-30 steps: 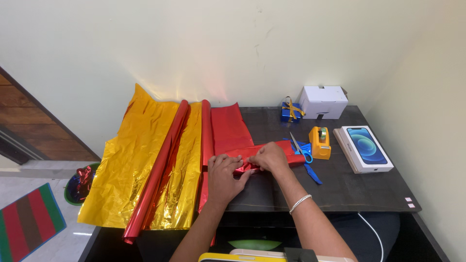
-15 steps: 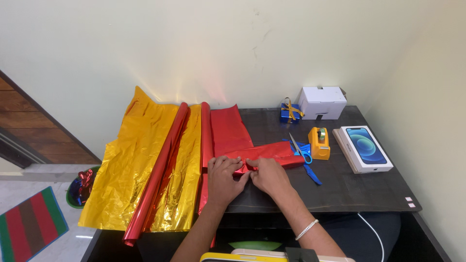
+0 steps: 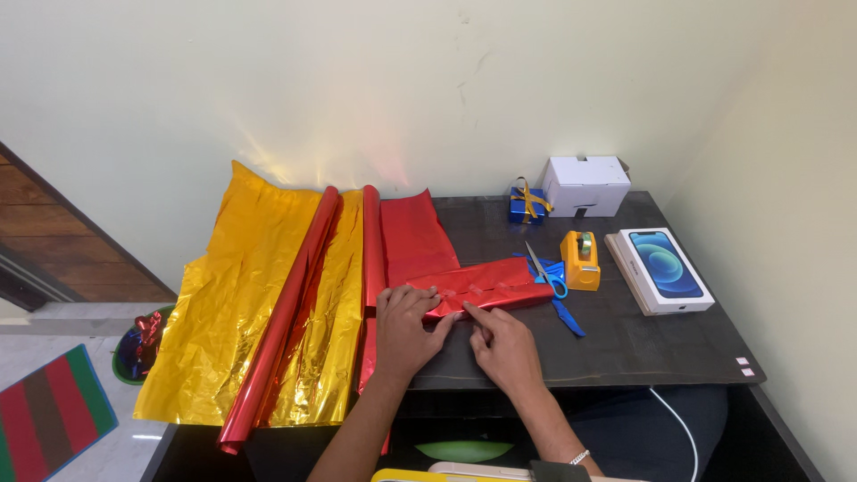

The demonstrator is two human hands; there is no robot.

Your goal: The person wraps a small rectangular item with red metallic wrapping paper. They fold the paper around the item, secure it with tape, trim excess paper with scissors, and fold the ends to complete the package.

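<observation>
A pale cream wall [image 3: 428,89] is running behind and along the right of a dark tabletop [image 3: 625,339], with wooden panelling [image 3: 54,241] and a striped mat [image 3: 49,415] showing at the far left on the floor side. A crumpled gold foil sheet [image 3: 223,295] is draping over the table's left end, with a long red foil roll [image 3: 286,312] lying across it and a red foil sheet [image 3: 406,236] spreading just beside it. At the near middle, the red-wrapped parcel [image 3: 478,287] is lying flat on the table. The left hand [image 3: 406,326] is pressing down on the parcel's left end, fingers spread flat, gripping nothing. The right hand [image 3: 504,344] is resting just near of the parcel, fingertips touching its near edge, fingers loosely apart. To the right are sitting a white box with a blue picture [image 3: 661,268], a plain white box [image 3: 585,185], an orange tape dispenser [image 3: 579,259], blue-handled scissors [image 3: 546,272] and a small blue gift with gold ribbon [image 3: 527,203].
</observation>
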